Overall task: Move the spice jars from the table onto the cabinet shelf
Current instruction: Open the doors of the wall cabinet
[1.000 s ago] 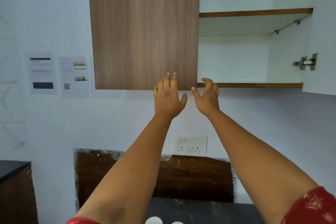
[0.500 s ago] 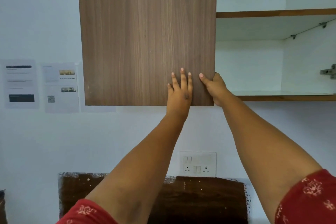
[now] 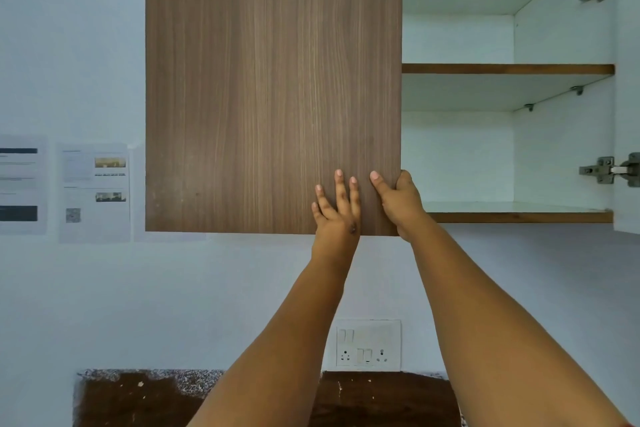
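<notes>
The cabinet (image 3: 485, 80) fills the upper view. Its right half stands open, with the right door swung out of the way at the frame edge, and both the upper shelf (image 3: 507, 69) and the bottom shelf (image 3: 519, 217) show white, bare surfaces: no jar sits on either. The left door (image 3: 273, 87) is closed, flush against the cabinet front.

By these signs the task has barely started. The jars are not in view at all; they are presumably on the table below the frame, and every one is yet to be carried up. The step in hand seems to be opening the left door to free the whole shelf.

Both arms reach up and forward, nearly straight. The right hand (image 3: 398, 203) sits at the door's lower right corner: its thumb lies on the wood face and its fingers curl behind the free edge, so the grip is closed around that edge. The left hand (image 3: 336, 215) lies just beside it, flat against the door face with fingers straight and slightly spread, holding nothing.

Lower down, a socket plate (image 3: 368, 345) is on the wall between the forearms, and papers (image 3: 93, 192) are stuck to the wall at left.
</notes>
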